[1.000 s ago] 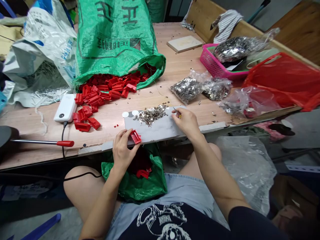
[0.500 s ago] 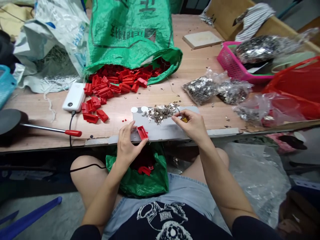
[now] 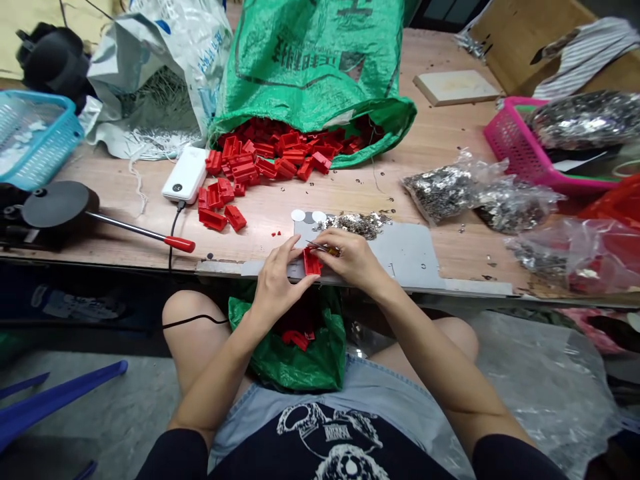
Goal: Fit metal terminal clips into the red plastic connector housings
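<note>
Red holder (image 3: 313,265) near metal heap (image 3: 357,225), green sack (image 3: 315,73) beyond.

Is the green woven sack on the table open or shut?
Open: the green woven sack gapes, and red plastic housings spill from its mouth onto the tabletop.

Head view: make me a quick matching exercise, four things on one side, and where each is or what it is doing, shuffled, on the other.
Things
1. Left hand
2. Right hand
3. Heap of small metal pieces
4. White device

Places and states
A. Lies on the grey sheet
B. Has a black cable plugged into it
C. Holds a pointed tool
D. Holds a red housing between thumb and fingers

Right pairs: 1-D, 2-C, 3-A, 4-B
</note>
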### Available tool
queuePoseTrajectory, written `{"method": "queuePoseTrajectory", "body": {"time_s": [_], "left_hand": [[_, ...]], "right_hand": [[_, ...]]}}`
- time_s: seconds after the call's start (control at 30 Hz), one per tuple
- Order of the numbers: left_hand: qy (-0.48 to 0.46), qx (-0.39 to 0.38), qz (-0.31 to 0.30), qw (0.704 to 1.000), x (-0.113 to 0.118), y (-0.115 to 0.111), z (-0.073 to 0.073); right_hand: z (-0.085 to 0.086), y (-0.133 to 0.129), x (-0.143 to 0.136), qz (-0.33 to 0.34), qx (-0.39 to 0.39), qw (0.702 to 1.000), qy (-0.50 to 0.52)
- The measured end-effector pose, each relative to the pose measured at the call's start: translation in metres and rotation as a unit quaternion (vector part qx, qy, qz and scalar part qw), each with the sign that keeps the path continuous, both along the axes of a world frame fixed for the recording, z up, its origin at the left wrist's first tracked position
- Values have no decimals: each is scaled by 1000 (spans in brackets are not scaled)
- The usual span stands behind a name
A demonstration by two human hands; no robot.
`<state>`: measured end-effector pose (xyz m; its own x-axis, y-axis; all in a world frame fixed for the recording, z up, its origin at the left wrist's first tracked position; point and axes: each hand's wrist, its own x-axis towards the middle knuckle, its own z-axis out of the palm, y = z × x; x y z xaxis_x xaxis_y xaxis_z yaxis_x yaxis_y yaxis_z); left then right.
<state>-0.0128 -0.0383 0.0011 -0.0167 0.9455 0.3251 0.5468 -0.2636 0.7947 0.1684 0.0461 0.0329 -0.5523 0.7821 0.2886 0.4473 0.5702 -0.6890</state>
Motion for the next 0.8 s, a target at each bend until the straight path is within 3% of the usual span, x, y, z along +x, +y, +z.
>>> {"method": "queuePoseTrajectory", "body": {"time_s": [0.57,0.67,0.73,0.8], "left_hand": [[12,12,5,1000,1,0,0],[20,14,13,1000,2,1,-1],[40,23,18,999,4,1,-2],[64,40,22,997,7,1,-2]], "right_hand": [[8,2,4,17,28,991,-126],[9,3,14,51,-13,993,-106],[9,-4,19,31,-60,996,-58],[9,-19,21,-43,-86,995,-19]]}}
